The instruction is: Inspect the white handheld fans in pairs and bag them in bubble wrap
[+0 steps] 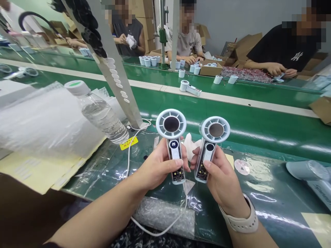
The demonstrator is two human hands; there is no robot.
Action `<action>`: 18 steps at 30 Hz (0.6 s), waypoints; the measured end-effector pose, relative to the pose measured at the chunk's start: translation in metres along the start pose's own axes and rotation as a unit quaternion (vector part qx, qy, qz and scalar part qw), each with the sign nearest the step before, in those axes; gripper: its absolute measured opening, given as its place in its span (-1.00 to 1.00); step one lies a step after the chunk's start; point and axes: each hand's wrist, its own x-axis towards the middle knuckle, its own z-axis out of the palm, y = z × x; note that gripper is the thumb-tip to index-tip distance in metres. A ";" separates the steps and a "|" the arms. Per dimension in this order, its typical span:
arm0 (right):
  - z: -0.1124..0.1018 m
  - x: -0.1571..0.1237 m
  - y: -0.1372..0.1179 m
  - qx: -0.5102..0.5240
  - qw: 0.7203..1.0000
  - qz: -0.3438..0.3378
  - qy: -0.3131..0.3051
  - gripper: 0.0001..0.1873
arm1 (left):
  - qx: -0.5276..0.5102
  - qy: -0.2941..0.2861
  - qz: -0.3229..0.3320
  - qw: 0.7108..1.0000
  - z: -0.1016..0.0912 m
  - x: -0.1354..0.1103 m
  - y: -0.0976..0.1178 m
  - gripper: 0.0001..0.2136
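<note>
My left hand (pixel 162 162) is wrapped round a handheld fan (pixel 171 129) with a pale blue ring head; its small round display reads 20. The thumb lies on the lower front of its handle, and a white cable (pixel 185 196) hangs just below that handle. My right hand (pixel 219 172) grips a second handheld fan (pixel 215 131), whose round display is dark. Both fans stand roughly upright side by side, heads apart, with circuit parts showing through the clear handles. A crumpled white tissue (pixel 191 145) lies behind them, between the hands.
A water bottle (pixel 99 113) leans on plastic-wrapped sheets (pixel 46 120) at left, beside a slanted metal post (pixel 111 65). Another fan (pixel 190 88) lies on the green conveyor belt (pixel 160 103). Further pale blue parts (pixel 309 170) lie at right. Several people work across the line.
</note>
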 end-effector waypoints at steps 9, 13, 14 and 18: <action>0.000 0.000 0.001 0.044 0.999 0.028 0.013 -0.71 | -0.022 0.023 -0.024 0.999 0.000 0.000 0.001 -0.60; 0.000 0.001 0.001 0.054 0.997 0.039 0.024 -0.74 | -0.034 0.022 -0.025 0.999 -0.001 0.000 0.000 -0.55; 0.001 0.000 0.002 0.058 0.997 0.039 0.026 -0.75 | -0.035 0.021 -0.024 0.999 -0.001 0.000 0.000 -0.55; 0.000 -0.001 0.003 0.069 0.997 0.028 0.008 -0.75 | -0.046 0.007 -0.029 0.998 -0.002 0.001 -0.001 -0.55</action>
